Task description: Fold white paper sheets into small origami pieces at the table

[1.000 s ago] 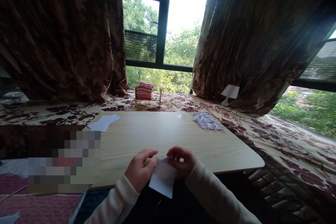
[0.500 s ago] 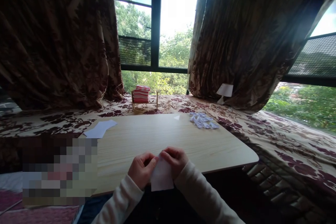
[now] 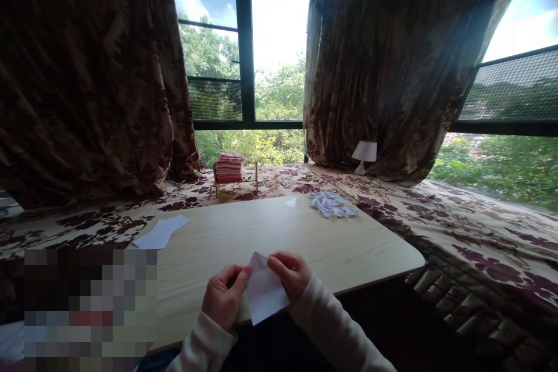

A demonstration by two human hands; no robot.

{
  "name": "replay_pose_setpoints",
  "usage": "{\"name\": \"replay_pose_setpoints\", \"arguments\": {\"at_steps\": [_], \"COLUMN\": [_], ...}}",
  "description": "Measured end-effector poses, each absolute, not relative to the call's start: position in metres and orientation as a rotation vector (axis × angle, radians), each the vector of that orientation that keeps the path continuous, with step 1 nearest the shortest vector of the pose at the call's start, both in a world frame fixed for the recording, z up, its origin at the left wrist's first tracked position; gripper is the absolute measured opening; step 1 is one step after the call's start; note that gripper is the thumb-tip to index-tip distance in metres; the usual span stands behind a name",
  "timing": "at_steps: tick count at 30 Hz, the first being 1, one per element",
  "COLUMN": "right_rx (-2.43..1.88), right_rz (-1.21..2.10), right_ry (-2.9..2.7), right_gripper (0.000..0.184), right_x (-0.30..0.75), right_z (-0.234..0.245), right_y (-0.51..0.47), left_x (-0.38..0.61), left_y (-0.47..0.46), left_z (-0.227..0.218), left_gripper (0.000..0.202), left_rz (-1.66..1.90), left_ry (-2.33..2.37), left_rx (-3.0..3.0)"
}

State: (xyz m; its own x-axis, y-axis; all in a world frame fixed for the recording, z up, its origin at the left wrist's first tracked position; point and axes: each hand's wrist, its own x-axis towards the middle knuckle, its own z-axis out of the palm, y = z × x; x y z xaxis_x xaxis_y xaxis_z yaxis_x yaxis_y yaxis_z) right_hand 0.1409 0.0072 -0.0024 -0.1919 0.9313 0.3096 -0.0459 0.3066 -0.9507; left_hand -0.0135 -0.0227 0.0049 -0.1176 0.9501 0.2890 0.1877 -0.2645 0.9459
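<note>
A white sheet of paper [image 3: 267, 293] is held up over the table's near edge, one corner pointing away from me. My left hand [image 3: 224, 295] pinches its left edge between thumb and fingers. On the opposite side, my right hand [image 3: 293, 274] is closed on the paper near its upper right edge. A faint crease crosses the sheet near its top corner. At the far right of the table [image 3: 209, 256] lies a cluster of folded white paper pieces [image 3: 333, 204]. Flat white sheets [image 3: 161, 232] lie at the table's far left.
Behind the table, a small wooden rack [image 3: 238, 181] holds a stack of red-and-white striped cloths [image 3: 229, 167] on a floral cover [image 3: 279, 179]. A small white lamp [image 3: 364, 154] stands before the curtain [image 3: 361, 70]. A blurred-out patch [image 3: 91, 308] hides the lower left.
My hands have moved a little apart, and the paper has turned so that more of its top corner and face show. The whole view has shifted slightly.
</note>
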Motion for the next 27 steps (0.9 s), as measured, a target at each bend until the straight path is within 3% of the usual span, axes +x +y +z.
{"name": "replay_pose_setpoints", "arguments": {"at_steps": [6,13,21,27], "right_rx": [-0.856,-0.816,-0.874,-0.854], "right_rz": [1.121,1.138,0.999,0.859], "right_ry": [-1.494,-1.466,-1.416,-1.447], "right_gripper": [0.031,0.024,0.021,0.017], "right_x": [0.140,0.139,0.141,0.139], "right_z": [-0.002,-0.012,-0.011,-0.009], "right_y": [0.008,0.016,0.015,0.013], "left_x": [-0.006,0.003,0.004,0.003], "left_y": [-0.012,0.002,-0.008,-0.005], "left_z": [0.013,0.007,0.015,0.012], "left_gripper": [0.024,0.026,0.029,0.027], "left_rz": [1.329,1.612,1.369,1.381], "left_ry": [1.107,1.182,1.057,1.102], "left_rx": [1.407,1.134,1.259,1.355]}}
